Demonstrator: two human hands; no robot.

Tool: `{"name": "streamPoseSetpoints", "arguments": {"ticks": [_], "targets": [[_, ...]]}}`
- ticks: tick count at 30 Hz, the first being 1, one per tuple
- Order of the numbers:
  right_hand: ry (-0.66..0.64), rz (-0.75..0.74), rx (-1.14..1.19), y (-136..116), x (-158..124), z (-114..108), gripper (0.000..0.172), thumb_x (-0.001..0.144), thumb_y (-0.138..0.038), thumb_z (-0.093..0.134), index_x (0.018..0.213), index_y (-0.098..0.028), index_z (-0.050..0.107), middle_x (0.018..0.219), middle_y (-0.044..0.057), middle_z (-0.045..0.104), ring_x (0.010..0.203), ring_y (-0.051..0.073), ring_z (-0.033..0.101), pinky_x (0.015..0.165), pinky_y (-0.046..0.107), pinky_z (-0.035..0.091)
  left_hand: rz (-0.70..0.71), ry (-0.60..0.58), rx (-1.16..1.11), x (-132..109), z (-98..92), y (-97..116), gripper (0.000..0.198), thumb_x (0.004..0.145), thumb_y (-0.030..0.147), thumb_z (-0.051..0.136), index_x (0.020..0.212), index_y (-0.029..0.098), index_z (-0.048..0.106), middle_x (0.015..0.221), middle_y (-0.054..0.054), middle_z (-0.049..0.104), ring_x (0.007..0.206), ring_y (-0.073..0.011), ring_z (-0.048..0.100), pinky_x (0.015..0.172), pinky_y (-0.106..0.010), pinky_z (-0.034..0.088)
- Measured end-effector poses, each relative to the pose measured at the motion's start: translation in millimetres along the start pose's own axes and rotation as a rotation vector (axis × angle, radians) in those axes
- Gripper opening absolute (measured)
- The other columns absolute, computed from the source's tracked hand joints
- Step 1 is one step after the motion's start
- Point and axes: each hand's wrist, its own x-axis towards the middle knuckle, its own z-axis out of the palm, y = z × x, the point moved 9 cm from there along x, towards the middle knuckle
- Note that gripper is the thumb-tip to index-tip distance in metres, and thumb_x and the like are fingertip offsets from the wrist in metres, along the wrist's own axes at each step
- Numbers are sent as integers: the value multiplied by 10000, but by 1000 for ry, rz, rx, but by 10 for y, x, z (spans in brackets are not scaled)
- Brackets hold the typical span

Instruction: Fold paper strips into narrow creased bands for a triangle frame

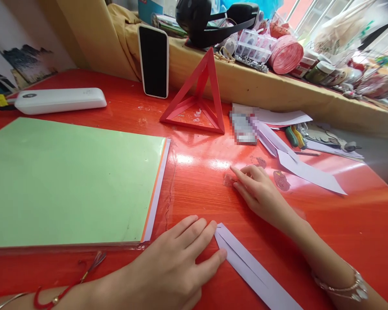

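My left hand [177,262] lies flat on the red table [197,189], fingers stretched out, its fingertips touching the near end of a folded pale lilac paper strip [252,271] that runs off toward the bottom right. My right hand [257,191] rests further back, its index finger and thumb pinching a small clear scrap, perhaps tape [228,179], on the table top. Neither hand lifts anything off the surface.
A stack of sheets with a green one on top [67,181] fills the left. Behind stand a red paper pyramid frame [197,97], an upright phone [153,60] and a white power bank [60,100]. Paper scraps [297,165] and green-handled pliers [294,137] lie right; a cluttered ledge [278,47] runs behind.
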Motion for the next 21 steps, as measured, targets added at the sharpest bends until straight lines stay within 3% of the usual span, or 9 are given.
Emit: {"name": "streamPoseSetpoints", "arguments": {"ticks": [2, 5, 7, 10, 17, 21], "targets": [[-50, -31, 69, -108, -8, -47, 321, 1012, -212, 441, 1291, -171, 594, 1060, 131, 577, 952, 253, 518, 822, 428, 496, -1, 32, 13, -4, -37, 10, 367, 909, 173, 494, 1254, 172, 618, 1271, -110, 621, 1163, -281, 514, 1075, -404, 380], [-258, -90, 232, -372, -49, -17, 212, 996, -249, 522, 1150, -246, 668, 1042, 73, 596, 1009, 232, 515, 858, 380, 496, -9, 62, 26, -15, -63, 5, 348, 910, 176, 488, 1225, 180, 636, 1208, -98, 630, 1130, -269, 510, 1081, -390, 371], [-358, -98, 299, -521, -84, 13, 178, 971, -241, 573, 1117, -246, 675, 1000, 54, 606, 973, 215, 531, 836, 355, 502, -23, 82, 28, -22, -73, -13, 350, 911, 179, 478, 1223, 192, 638, 1213, -99, 609, 1157, -268, 481, 1092, -381, 356], [-408, -72, 368, -639, -112, 71, 135, 945, -172, 587, 1041, -208, 675, 948, 45, 612, 893, 193, 546, 776, 325, 502, -43, 111, 38, -19, -86, -33, 356, 925, 189, 455, 1238, 208, 625, 1238, -105, 569, 1211, -261, 426, 1125, -368, 314], [-377, 139, 569, -552, -91, 164, 115, 873, -120, 545, 830, -198, 617, 804, 8, 633, 744, 145, 565, 675, 278, 474, -32, 81, 37, -3, -54, -18, 460, 875, 141, 472, 1318, 223, 564, 1327, -111, 458, 1310, -260, 327, 1159, -398, 281], [-147, 444, 795, -185, -59, -21, 100, 843, -260, 564, 763, -203, 582, 641, -31, 573, 531, 101, 496, 484, 232, 410, 7, 112, 56, -8, -116, 11, 585, 850, 51, 440, 1393, 265, 484, 1394, -105, 392, 1357, -266, 306, 1159, -451, 273]]}}
